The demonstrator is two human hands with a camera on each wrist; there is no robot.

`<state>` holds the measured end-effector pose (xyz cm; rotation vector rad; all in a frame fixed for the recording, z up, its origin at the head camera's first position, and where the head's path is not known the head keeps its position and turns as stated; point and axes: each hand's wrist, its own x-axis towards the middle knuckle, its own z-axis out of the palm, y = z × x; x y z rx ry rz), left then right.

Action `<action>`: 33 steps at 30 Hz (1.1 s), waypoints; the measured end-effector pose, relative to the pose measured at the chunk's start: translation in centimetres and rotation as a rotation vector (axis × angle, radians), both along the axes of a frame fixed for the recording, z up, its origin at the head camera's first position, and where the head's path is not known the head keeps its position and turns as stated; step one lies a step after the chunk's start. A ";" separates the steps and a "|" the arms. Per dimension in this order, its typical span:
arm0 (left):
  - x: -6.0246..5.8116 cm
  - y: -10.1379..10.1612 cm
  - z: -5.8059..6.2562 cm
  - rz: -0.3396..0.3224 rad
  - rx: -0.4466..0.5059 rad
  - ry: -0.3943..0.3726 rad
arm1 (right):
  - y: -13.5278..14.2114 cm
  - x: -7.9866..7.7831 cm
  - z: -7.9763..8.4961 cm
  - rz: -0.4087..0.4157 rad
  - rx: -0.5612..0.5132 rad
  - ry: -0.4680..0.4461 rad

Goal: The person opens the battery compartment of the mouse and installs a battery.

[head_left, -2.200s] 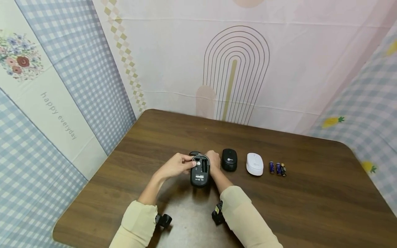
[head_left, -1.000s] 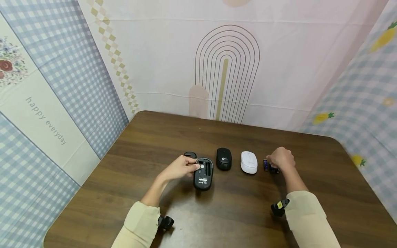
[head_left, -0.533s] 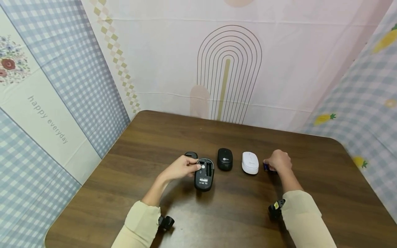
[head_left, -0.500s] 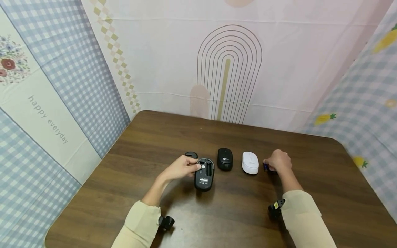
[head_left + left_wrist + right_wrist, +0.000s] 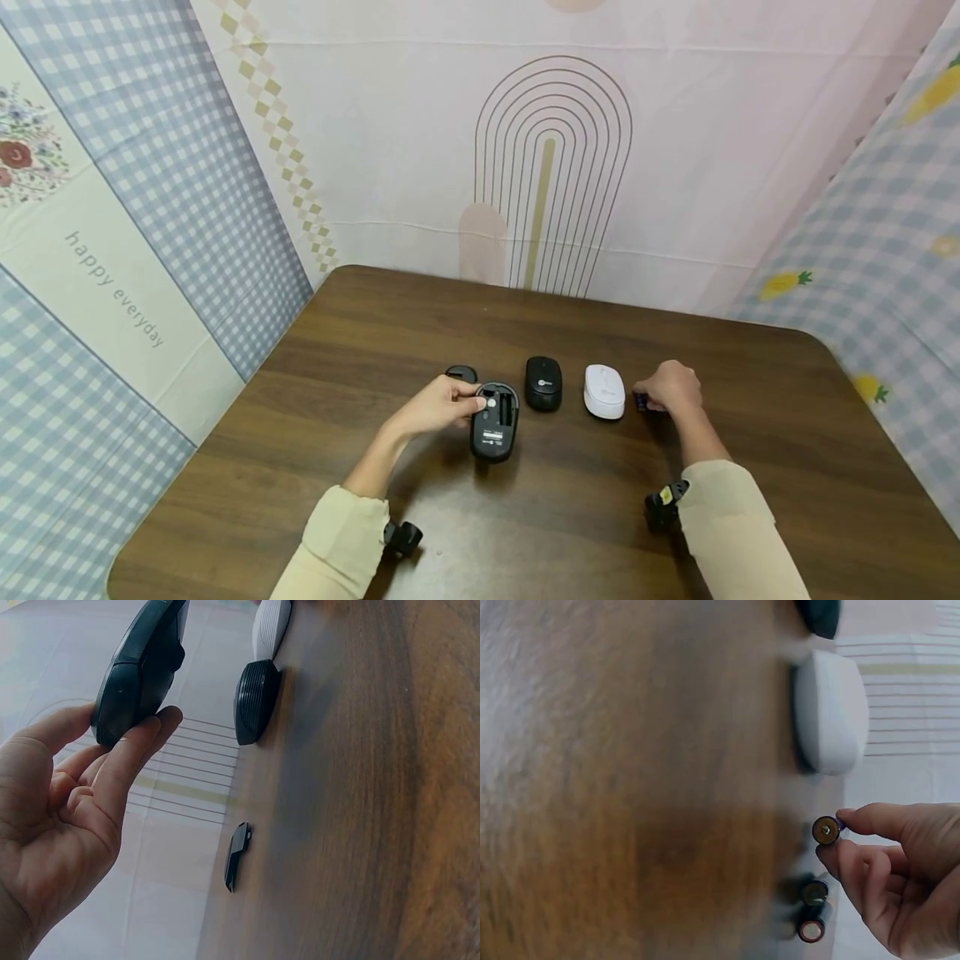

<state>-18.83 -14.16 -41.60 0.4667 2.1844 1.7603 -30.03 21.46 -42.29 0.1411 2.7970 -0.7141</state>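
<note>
At the fingertips (image 5: 827,855), the right grip (image 5: 673,387) pinches a battery (image 5: 826,830), the left grip (image 5: 429,407) an upturned mouse (image 5: 492,446).

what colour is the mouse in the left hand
The mouse is black, clearest in the head view.

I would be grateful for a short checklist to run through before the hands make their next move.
1. Left hand has a grip on the black mouse, underside showing: ok.
2. Battery bay open, with no battery visible inside: ok.
3. Black cover piece off the mouse, lying on the table: ok.
4. Right hand pinches one battery between thumb and finger: ok.
5. Pinched battery lifted clear of the table: cannot tell.
6. Polarity markings in the bay readable: not ok, too small here.
</note>
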 end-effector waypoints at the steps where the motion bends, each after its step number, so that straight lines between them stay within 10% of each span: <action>1: 0.0 0.0 0.0 -0.001 -0.004 0.002 | 0.2 0.0 0.1 0.004 -0.010 0.004; 19: 0.6 1.6 1.0 -0.001 -0.008 -0.004 | -2.5 5.4 4.6 0.068 -0.589 -0.007; 33: 0.6 2.4 0.9 0.000 -0.012 0.005 | -9.0 9.1 6.8 0.189 -0.684 0.054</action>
